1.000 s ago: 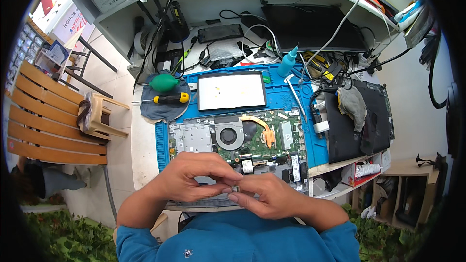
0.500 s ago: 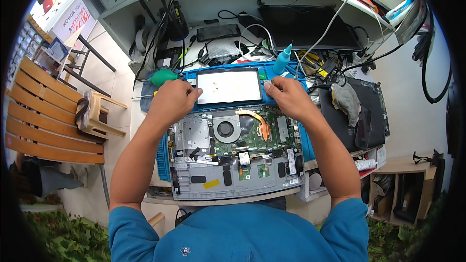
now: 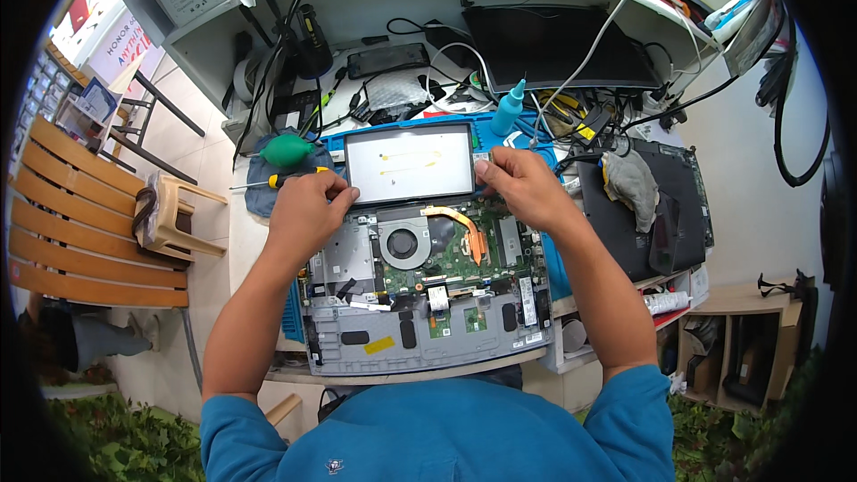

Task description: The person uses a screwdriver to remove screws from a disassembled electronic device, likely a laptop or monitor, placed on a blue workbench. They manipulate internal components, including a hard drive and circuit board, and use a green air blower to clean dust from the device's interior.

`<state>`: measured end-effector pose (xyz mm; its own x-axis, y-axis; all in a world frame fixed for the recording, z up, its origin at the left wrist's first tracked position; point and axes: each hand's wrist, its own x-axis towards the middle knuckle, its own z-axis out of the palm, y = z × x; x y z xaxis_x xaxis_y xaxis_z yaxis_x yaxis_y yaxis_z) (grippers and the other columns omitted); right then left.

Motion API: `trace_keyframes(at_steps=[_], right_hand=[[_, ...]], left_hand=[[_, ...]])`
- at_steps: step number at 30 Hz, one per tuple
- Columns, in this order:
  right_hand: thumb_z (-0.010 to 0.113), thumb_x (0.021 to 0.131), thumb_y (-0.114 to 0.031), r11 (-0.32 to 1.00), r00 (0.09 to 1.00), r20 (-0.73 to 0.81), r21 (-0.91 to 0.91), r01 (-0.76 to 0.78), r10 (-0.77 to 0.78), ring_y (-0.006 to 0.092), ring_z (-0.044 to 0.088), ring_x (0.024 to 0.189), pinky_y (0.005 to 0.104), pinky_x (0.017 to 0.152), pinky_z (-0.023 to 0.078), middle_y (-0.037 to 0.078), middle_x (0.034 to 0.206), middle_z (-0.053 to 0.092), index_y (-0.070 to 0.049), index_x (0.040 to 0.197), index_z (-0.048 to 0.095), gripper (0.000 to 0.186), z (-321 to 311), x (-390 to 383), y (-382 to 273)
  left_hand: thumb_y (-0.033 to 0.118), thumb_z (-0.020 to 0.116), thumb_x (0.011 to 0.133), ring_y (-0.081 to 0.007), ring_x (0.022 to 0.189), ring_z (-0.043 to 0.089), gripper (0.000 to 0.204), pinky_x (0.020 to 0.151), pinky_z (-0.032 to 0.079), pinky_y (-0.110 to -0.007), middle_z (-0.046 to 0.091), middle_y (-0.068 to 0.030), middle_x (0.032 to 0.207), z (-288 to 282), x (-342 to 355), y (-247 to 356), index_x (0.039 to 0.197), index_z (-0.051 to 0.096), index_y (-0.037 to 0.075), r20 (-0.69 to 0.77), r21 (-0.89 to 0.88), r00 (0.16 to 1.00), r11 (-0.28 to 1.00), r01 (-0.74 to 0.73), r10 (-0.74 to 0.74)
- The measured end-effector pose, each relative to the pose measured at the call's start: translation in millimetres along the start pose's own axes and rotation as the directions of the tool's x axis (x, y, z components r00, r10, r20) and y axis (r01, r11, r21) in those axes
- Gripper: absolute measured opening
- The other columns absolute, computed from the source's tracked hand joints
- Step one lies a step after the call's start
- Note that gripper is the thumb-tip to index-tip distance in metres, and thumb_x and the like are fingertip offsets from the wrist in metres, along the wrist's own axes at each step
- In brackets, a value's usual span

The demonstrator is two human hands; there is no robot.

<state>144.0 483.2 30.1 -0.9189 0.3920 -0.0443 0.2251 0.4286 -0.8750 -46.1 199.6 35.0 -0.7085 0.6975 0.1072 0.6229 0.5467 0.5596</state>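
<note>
A white tray with a dark rim is held up between my hands, just beyond the opened laptop. My left hand pinches its near left corner, and the fingers of my right hand close on its right edge. Small yellowish and dark bits, smeared by motion, lie on the white surface. The laptop's insides face up, showing a round fan, a copper heat pipe and a green circuit board.
Left of the tray are a green air blower bulb and a yellow-and-black-handled screwdriver. A blue squeeze bottle stands behind on the blue mat. At right, a grey cloth lies on a dark laptop part. Cables hang overhead.
The bits on the tray have shifted and now look streaked. The tray has tilted and come slightly nearer, with both hands still at its sides. The whole view has shifted a little.
</note>
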Motion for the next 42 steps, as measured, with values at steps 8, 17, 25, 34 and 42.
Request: trace_keyframes(at_steps=[8,17,25,34,42], right_hand=[[0.067,0.111,-0.033,0.995,0.997,-0.006,-0.053,0.079,-0.08,0.015,0.053,0.063,0.0383,0.061,0.042,0.008,0.069,0.065,0.002,0.094,0.07,0.039,-1.6,-6.4,5.0],[0.066,0.111,-0.031,0.992,0.992,-0.023,-0.039,0.122,-0.123,0.0137,0.051,0.061,0.0379,0.059,0.039,0.007,0.067,0.061,0.003,0.102,0.073,0.036,-0.7,-6.5,1.0],[0.066,0.112,-0.032,0.962,0.953,-0.136,-0.024,0.271,-0.272,0.0144,0.06,0.067,0.0357,0.065,0.049,0.012,0.079,0.074,0.005,0.123,0.075,0.04,-17.2,10.3,-29.2],[0.062,0.115,-0.034,0.918,0.896,-0.201,-0.073,0.389,-0.396,0.0156,0.064,0.075,0.0363,0.071,0.053,0.013,0.082,0.075,0.005,0.103,0.075,0.042,-50.7,20.7,-76.3],[0.063,0.115,-0.035,0.941,0.931,-0.166,-0.154,0.302,-0.326,0.0146,0.064,0.076,0.0355,0.07,0.052,0.011,0.08,0.071,0.004,0.093,0.07,0.045,-65.3,28.1,-86.6]], left_hand=[[0.023,0.086,0.096,-0.0248,0.066,0.073,0.024,0.065,0.055,-0.036,0.079,-0.0152,0.083,5.5,-9.8,-4.1,0.1,0.082,0.0,-0.091,0.022,0.992,0.996,-0.09,0.092],[0.019,0.084,0.098,-0.0257,0.065,0.071,0.02,0.063,0.054,-0.036,0.078,-0.015,0.082,7.9,-6.9,-4.1,0.099,0.08,0.0,-0.173,0.026,0.966,0.982,-0.188,0.19],[0.018,0.08,0.103,-0.0126,0.064,0.067,0.02,0.062,0.052,-0.029,0.074,-0.0076,0.074,-21.6,19.9,19.5,0.1,0.08,-0.002,-0.272,-0.041,0.946,0.98,-0.195,0.177],[0.02,0.077,0.106,-0.0094,0.066,0.07,0.023,0.062,0.054,-0.025,0.077,-0.0056,0.077,-66.7,48.9,49.7,0.1,0.081,-0.001,-0.275,-0.105,0.944,0.97,-0.218,0.183],[0.021,0.078,0.105,-0.0098,0.064,0.068,0.024,0.062,0.053,-0.025,0.075,-0.0049,0.076,-67.8,59.8,46.7,0.101,0.082,-0.002,-0.207,-0.134,0.965,0.973,-0.189,0.159]])
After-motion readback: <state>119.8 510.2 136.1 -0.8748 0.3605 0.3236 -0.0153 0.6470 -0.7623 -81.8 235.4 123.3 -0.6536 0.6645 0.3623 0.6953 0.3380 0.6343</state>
